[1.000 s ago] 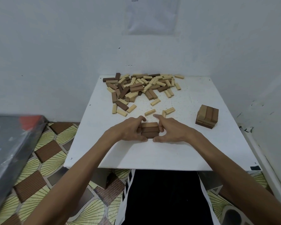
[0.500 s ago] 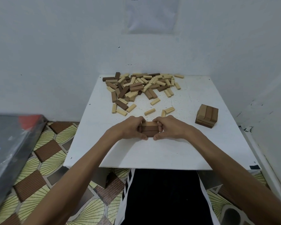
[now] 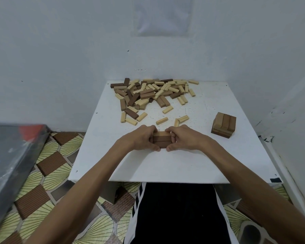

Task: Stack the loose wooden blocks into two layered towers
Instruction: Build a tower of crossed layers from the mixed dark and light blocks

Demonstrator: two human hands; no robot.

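A small set of three brown blocks (image 3: 161,139) lies side by side on the white table (image 3: 165,166), near its middle front. My left hand (image 3: 140,138) grips its left end and my right hand (image 3: 183,138) grips its right end, fingers curled round the blocks. A short two-layer stack of brown blocks (image 3: 224,124) stands at the right. A heap of loose light and dark blocks (image 3: 148,93) covers the far part of the table. A few light blocks (image 3: 162,120) lie just beyond my hands.
White walls close in behind and to the right of the table. A dark flat box (image 3: 9,155) lies at the left, above a patterned floor (image 3: 48,187). My dark shorts (image 3: 174,213) sit under the table's front edge.
Both hands have squeezed closer together on the three brown blocks, pushing them into a tighter set. The view has tilted slightly.
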